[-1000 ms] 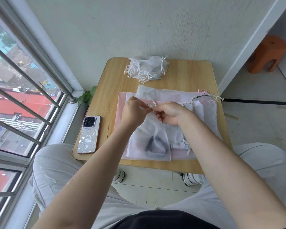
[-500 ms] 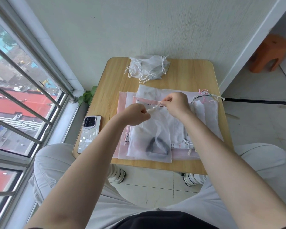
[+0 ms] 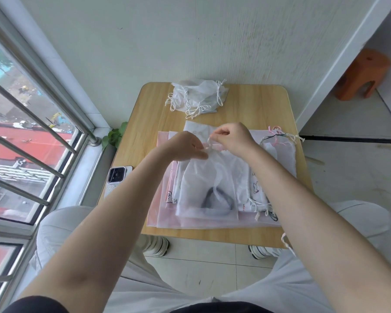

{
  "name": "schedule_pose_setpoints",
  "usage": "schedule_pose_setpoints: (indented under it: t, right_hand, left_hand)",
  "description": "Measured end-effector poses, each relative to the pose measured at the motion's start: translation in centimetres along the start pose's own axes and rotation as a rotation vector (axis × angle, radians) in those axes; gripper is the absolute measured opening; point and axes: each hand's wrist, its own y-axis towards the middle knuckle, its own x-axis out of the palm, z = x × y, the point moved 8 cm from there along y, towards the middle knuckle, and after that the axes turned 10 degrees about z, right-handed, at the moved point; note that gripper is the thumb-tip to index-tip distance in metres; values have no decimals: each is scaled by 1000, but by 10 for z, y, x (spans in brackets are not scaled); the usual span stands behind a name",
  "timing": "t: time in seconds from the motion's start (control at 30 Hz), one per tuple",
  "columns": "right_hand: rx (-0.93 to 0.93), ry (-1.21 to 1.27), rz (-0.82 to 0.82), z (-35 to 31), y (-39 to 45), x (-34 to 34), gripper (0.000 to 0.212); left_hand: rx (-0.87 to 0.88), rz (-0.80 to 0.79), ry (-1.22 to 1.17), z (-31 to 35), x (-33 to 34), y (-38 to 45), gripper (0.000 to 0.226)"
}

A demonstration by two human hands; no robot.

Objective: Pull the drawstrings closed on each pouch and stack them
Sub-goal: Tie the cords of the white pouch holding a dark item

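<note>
Wooden table (image 3: 253,105) — light grain, rounded corners, far edge against a pale wall (image 3: 190,37).
Phone (image 3: 117,177) — patterned case, camera side up, lying at the table's left edge.
Green plant leaves (image 3: 114,137) — just beyond the left edge, beside the barred window (image 3: 32,136).
Orange plastic stool (image 3: 362,74) — on the floor, well apart, past the far right corner.
Tiled floor (image 3: 201,251) under the near edge.
</note>
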Motion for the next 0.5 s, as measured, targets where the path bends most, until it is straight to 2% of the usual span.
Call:
schedule_pose_setpoints:
  t: [0.1,0.17,0.2,0.3,0.37,0.5]
  right_hand:
    - [159,-148,-229,14,3,-4,43]
    - [219,-268,-377,20,8,-6,43]
    - [231,-315,-374,21,16,-10,36]
    - [240,-377,-235,12,46,-25,25]
    - [261,-307,-167,-1,61,-30,25]
    - [146,-145,115,-30,86,-54,24]
  left_hand:
    - [-146,158,-216,-18,-12,14,23]
    - [-224,258,-313,-27,-22,21,18]
    - [-243,288,-353,-29,-25,27,16]
    - [-288,358,-522,-30,-33,40,14]
    - [-360,414,-712,-33,-37,50,16]
    - [-539,509,-1266,-41,-32,71,13]
